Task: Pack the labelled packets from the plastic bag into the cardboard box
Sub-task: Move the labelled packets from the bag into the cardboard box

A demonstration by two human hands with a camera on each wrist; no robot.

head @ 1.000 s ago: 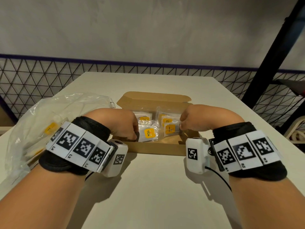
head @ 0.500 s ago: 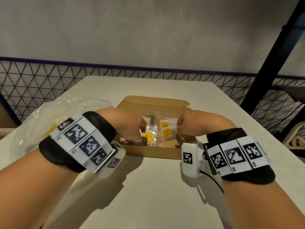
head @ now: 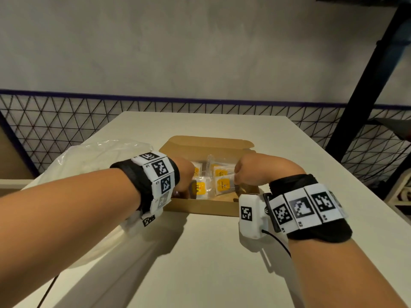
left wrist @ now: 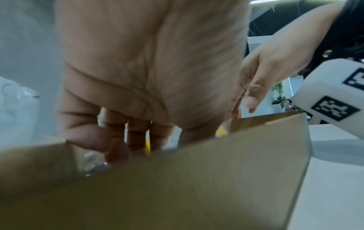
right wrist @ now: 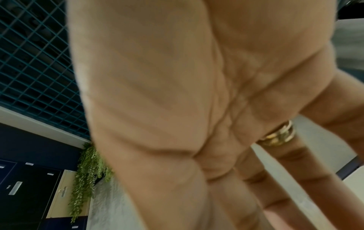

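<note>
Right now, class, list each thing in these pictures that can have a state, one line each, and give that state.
Cardboard box: open, lid folded back, on the table.
Tea packets: lying inside the box, some overlapping.
Plastic bag: crumpled, on the table beside the box.
Left hand: reaching down into the box, fingers among the packets; grip unclear.
Right hand: over the box, fingers pointing down at a packet; grip unclear.

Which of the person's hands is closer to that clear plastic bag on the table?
Left. The left hand reaches into the cardboard box right beside the plastic bag; the right hand is over the box's far side, away from it.
</note>
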